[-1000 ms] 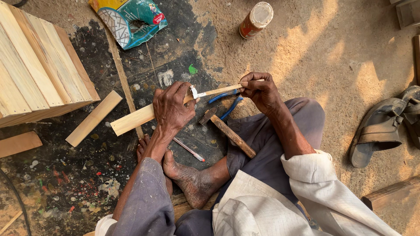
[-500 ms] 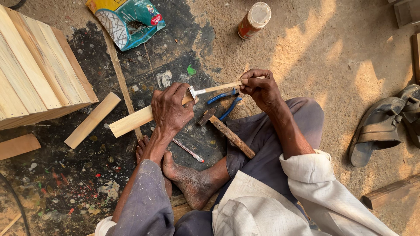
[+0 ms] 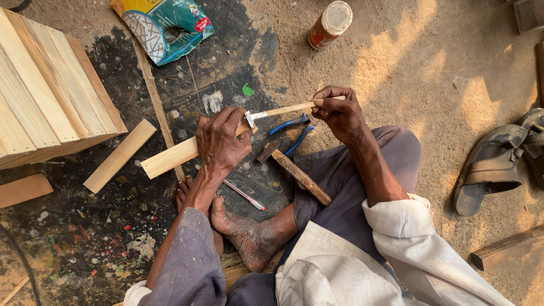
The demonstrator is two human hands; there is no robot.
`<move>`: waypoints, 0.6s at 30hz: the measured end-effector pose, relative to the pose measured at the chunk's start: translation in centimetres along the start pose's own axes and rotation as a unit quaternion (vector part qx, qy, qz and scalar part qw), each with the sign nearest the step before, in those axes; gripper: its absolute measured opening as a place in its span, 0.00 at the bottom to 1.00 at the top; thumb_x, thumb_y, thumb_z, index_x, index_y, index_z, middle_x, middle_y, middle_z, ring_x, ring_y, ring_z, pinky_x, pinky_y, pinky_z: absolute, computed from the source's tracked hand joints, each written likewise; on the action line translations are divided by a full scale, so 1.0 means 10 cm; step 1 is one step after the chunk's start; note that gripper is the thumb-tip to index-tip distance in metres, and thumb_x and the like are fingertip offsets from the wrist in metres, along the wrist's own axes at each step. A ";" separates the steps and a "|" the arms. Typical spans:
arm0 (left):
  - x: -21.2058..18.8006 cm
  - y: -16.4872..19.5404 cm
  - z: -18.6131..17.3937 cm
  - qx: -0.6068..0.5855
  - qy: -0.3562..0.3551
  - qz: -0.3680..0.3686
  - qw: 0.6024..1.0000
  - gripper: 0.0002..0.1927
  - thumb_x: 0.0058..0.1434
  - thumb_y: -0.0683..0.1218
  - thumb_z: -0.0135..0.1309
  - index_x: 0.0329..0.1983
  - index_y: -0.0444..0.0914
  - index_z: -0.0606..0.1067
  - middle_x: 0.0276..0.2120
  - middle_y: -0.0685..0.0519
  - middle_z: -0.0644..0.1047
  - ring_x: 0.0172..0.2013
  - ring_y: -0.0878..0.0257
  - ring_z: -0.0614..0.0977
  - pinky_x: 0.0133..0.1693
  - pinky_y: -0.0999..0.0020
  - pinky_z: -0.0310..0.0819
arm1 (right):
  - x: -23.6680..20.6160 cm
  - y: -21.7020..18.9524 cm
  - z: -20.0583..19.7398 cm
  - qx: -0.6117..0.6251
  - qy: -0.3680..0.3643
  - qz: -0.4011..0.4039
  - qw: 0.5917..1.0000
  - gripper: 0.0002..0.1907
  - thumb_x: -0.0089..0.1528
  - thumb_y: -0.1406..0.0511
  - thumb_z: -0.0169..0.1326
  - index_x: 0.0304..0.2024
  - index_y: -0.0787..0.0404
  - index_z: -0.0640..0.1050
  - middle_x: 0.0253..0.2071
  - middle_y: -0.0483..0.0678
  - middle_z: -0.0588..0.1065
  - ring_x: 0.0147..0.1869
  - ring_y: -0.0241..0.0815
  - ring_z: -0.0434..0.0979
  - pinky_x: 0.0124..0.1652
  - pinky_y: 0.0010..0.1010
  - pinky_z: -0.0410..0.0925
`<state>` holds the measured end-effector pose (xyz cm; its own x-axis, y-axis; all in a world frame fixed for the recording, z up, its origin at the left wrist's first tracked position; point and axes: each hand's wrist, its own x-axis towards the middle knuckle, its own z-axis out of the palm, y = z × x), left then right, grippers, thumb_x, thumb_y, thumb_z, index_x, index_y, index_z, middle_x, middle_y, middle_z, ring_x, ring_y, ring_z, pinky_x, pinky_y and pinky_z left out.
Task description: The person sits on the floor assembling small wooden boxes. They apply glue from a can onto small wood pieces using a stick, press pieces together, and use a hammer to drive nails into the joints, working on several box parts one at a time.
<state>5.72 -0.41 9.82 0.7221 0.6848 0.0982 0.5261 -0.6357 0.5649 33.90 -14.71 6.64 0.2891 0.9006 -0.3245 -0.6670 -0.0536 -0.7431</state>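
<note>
My left hand [image 3: 222, 141] grips a pale flat wooden strip [image 3: 167, 159] near its right end, holding it just above the paint-stained ground. My right hand [image 3: 339, 112] pinches the wooden handle of a small metal-tipped tool [image 3: 280, 111], whose tip rests at the strip's end by my left thumb. Below the tool lie blue-handled pliers [image 3: 292, 131] and a hammer [image 3: 294, 170] with a wooden handle. A pen [image 3: 243, 194] lies by my bare foot [image 3: 243, 235].
A slatted pale wooden box [image 3: 48, 102] stands at the left, with a loose strip [image 3: 119, 154] and a wood block [image 3: 22, 190] beside it. A torn plastic bag [image 3: 164, 25], a jar [image 3: 330, 24] and sandals [image 3: 498, 164] lie around on sandy ground.
Both hands and the strip have shifted slightly; the tool's tip stays at the strip's end. Otherwise little differs.
</note>
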 end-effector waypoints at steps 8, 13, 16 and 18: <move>0.00 -0.03 0.02 0.001 0.006 0.019 1.000 0.27 0.46 0.46 0.68 0.52 0.37 0.80 0.46 0.50 0.82 0.36 0.58 0.82 0.41 0.58 0.62 | -0.01 0.00 -0.04 -0.021 -0.017 0.001 1.000 0.06 0.61 0.77 0.55 0.39 0.74 0.82 0.28 0.53 0.78 0.26 0.35 0.69 0.32 0.30 0.66; -0.01 -0.03 0.02 -0.002 -0.011 0.001 1.000 0.25 0.51 0.48 0.70 0.52 0.36 0.80 0.45 0.51 0.82 0.32 0.59 0.81 0.41 0.58 0.62 | -0.05 -0.01 -0.08 -0.013 -0.003 0.006 1.000 0.07 0.59 0.77 0.55 0.38 0.73 0.82 0.29 0.54 0.78 0.27 0.36 0.69 0.31 0.29 0.64; -0.01 -0.02 0.02 -0.005 -0.012 0.001 1.000 0.25 0.51 0.49 0.70 0.51 0.36 0.80 0.44 0.51 0.82 0.32 0.58 0.81 0.41 0.58 0.62 | -0.02 0.01 -0.08 -0.020 0.002 0.002 1.000 0.06 0.60 0.77 0.56 0.38 0.73 0.83 0.28 0.53 0.77 0.26 0.35 0.68 0.31 0.29 0.63; 0.00 -0.03 0.02 0.007 -0.019 -0.005 1.000 0.24 0.51 0.47 0.69 0.52 0.37 0.81 0.43 0.51 0.82 0.32 0.59 0.81 0.40 0.58 0.62 | -0.02 0.00 -0.09 -0.021 -0.021 -0.006 1.000 0.05 0.62 0.76 0.56 0.38 0.73 0.83 0.26 0.51 0.75 0.26 0.34 0.66 0.31 0.29 0.63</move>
<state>5.65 -0.35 9.50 0.7327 0.6777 0.0619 0.5398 -0.6343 0.5534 34.50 -15.24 6.18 0.2668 0.9188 -0.2910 -0.6346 -0.0598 -0.7705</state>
